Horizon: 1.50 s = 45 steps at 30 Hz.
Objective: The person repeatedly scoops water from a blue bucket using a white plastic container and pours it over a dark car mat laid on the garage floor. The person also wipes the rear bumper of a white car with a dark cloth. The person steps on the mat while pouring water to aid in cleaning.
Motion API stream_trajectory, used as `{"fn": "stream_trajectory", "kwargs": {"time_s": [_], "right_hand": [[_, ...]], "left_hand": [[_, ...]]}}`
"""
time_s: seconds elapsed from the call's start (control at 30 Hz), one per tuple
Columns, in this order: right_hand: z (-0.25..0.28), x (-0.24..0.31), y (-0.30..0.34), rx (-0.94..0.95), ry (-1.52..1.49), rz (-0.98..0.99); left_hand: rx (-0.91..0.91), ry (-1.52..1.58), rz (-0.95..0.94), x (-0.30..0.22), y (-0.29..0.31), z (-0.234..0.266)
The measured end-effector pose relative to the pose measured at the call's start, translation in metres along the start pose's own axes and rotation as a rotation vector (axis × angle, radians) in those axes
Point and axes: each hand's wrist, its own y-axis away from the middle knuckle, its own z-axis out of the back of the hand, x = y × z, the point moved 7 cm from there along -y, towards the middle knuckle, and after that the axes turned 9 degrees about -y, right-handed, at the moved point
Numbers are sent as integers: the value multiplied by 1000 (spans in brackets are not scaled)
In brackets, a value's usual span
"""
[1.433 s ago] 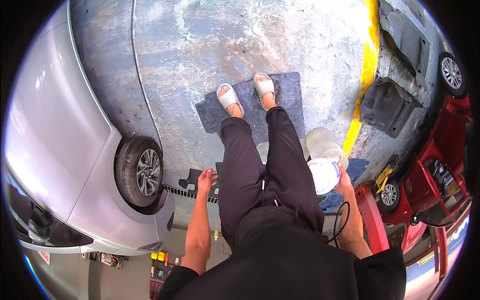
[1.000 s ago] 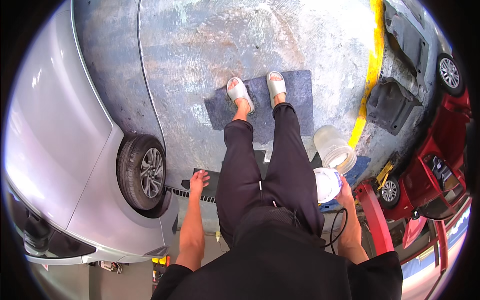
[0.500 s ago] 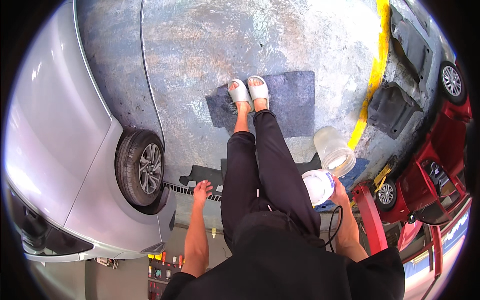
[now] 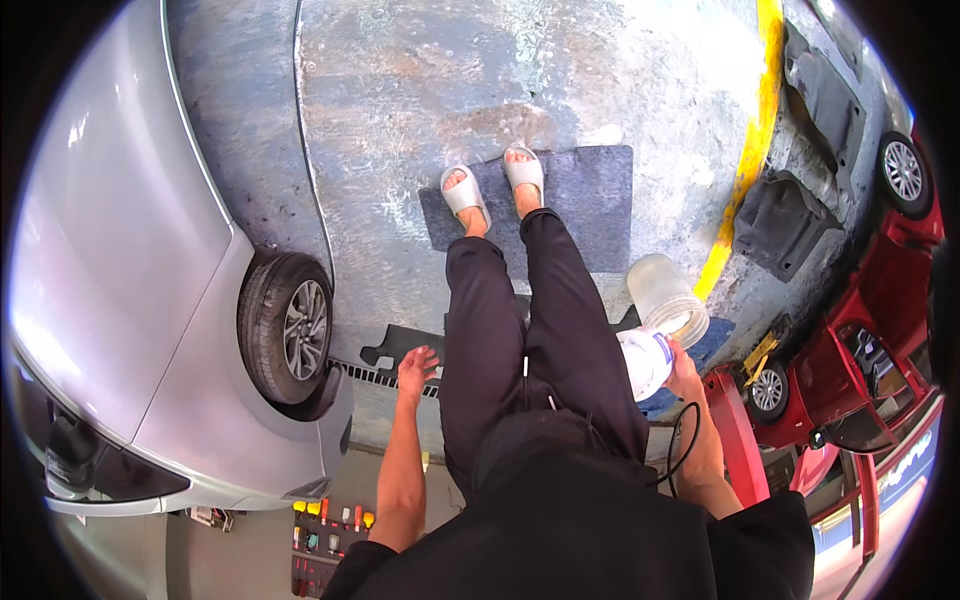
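Observation:
My right hand is closed on the side of a white plastic tub with a blue-marked label. The tub is beside my right thigh, and part of it overlaps the mouth of a cloudy see-through bucket in the picture. Whether the two touch, I cannot tell. What the tub holds is hidden. Out to the left of my legs hangs my left hand, its fingers apart and nothing in it. A thin black cord loops near my right forearm.
A silver car with its wheel stands at the left. My sandalled feet are on a dark mat. To the right are a yellow floor line, black panels, a red post and a red car.
My left foot has stepped left, away from the right one. The white tub has turned and moved slightly up and right, closer to the bucket's mouth. My left hand has risen a little.

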Motion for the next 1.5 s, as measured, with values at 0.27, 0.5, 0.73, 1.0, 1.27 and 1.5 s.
{"fn": "stream_trajectory", "kwargs": {"time_s": [0.27, 0.5, 0.73, 1.0, 1.27, 1.5], "right_hand": [[-34, -70, -2, 74, -104, 40], [-79, -134, -3, 100, -90, -84], [-76, -137, -7, 6, 38, -106], [-56, -112, -34, -17, 8, -24], [-44, -173, -25, -2, -122, -30], [-62, -248, -44, 69, -129, -100]], "left_hand": [[12, -70, 2, 8, -20, 66], [-29, -103, 8, 15, -50, 128], [-51, -133, 46, 31, -38, 129], [-35, -56, -12, 48, -45, 97], [19, -154, 48, 75, -34, 103], [-24, -115, -50, 86, -78, 158]]}}
